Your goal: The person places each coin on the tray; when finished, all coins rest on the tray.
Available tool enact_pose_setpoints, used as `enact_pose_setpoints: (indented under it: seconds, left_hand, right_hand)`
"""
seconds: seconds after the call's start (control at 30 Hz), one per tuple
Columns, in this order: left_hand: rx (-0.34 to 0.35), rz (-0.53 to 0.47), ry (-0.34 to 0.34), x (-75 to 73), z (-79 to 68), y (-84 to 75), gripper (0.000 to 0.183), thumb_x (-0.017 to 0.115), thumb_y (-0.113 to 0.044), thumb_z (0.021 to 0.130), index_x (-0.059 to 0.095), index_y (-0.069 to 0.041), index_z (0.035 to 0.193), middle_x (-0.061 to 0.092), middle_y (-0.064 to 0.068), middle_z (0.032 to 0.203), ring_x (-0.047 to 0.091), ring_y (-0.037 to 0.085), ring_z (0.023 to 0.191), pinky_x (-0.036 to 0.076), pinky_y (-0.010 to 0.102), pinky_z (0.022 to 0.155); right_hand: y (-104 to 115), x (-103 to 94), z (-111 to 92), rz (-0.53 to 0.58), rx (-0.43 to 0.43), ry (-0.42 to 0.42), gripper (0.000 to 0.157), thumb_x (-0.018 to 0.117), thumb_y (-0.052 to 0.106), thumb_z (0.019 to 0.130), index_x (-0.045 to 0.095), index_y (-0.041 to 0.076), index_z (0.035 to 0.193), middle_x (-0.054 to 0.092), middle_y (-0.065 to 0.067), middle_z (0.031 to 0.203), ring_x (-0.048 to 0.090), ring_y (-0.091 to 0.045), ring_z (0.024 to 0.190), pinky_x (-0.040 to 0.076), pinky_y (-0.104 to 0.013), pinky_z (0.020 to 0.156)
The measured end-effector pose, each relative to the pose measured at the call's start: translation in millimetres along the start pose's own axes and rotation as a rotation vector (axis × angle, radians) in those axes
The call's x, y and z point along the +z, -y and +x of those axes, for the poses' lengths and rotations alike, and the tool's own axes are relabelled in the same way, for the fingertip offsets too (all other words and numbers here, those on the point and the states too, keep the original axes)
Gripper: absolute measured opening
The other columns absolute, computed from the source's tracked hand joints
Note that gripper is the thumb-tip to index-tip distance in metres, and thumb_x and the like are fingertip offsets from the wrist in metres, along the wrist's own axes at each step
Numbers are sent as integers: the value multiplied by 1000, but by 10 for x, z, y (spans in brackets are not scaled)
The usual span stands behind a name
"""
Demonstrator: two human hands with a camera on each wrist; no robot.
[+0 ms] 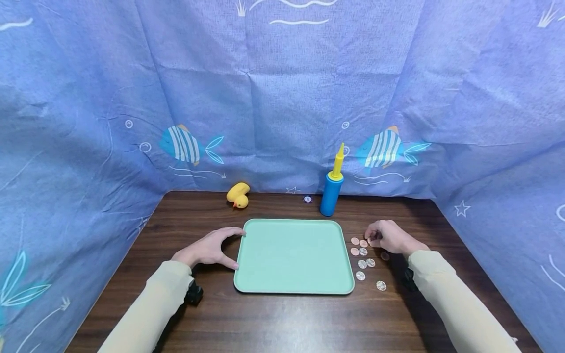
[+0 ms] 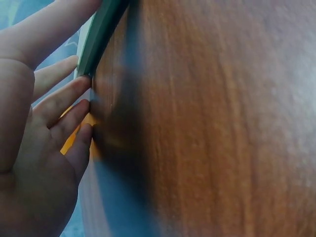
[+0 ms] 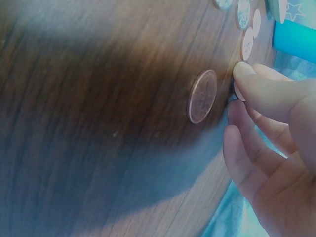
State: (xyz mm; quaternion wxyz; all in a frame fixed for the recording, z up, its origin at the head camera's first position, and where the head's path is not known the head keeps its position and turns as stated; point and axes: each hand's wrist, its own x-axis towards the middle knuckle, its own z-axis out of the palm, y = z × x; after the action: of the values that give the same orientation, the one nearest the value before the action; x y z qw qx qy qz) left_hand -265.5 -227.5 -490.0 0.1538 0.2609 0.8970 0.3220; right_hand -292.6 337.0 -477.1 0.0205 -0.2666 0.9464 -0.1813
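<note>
- Touching the green tray's (image 1: pixel 293 255) left edge with spread thumb and fingertips, the left hand (image 1: pixel 212 249) has no grasp on it; a sideways push could slide the tray, mid-table, into the coins (image 1: pixel 362 264) beyond its right edge.
- The right hand (image 1: pixel 390 237), between the tray and the right edge of the table (image 1: pixel 282 323), curls thumb and fingers about a copper coin (image 3: pixel 239 92); whether it is lifted, I cannot tell. Being thin, it could slip if pinched poorly.
- Several coins lie close together, so a stray fingertip might scatter them.
- Shoving the tray backward could topple the upright pump (image 1: pixel 332 193) near the far edge.
</note>
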Motion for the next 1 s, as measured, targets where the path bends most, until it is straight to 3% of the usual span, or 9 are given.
enact_pose_setpoints:
  seconds: [0.43, 0.67, 0.83, 1.0]
  left_hand:
    - [-23, -25, 8, 6, -11, -4, 97, 94, -51, 75, 50, -19, 156, 44, 8, 163, 37, 35, 152, 34, 62, 118]
    - [-32, -30, 11, -3, -15, -23, 97, 94, -50, 75, 50, -19, 155, 43, 8, 163, 36, 35, 152, 33, 62, 119]
    - [-23, -35, 14, -7, -11, -27, 97, 94, -50, 76, 49, -18, 156, 43, 8, 163, 36, 35, 153, 33, 62, 119]
    - [-25, -40, 17, -7, -1, -6, 96, 94, -50, 76, 50, -20, 156, 43, 7, 163, 35, 35, 153, 33, 62, 119]
  right_hand:
    - [17, -40, -15, 85, 11, 30, 19, 82, -3, 84, 76, 15, 87, 71, 8, 80, 65, -9, 76, 54, -29, 70]
    - [107, -43, 6, 302, 39, 54, 8, 78, 1, 92, 78, 5, 99, 73, -2, 83, 63, -12, 70, 53, -26, 65]
    - [247, -33, 62, 477, 67, 77, 15, 77, 6, 96, 77, -3, 108, 76, -13, 93, 70, -21, 79, 59, -30, 68]
    - [391, -28, 155, 506, 94, 98, 21, 76, 11, 97, 76, 0, 115, 73, -11, 97, 70, -27, 84, 61, -40, 73]
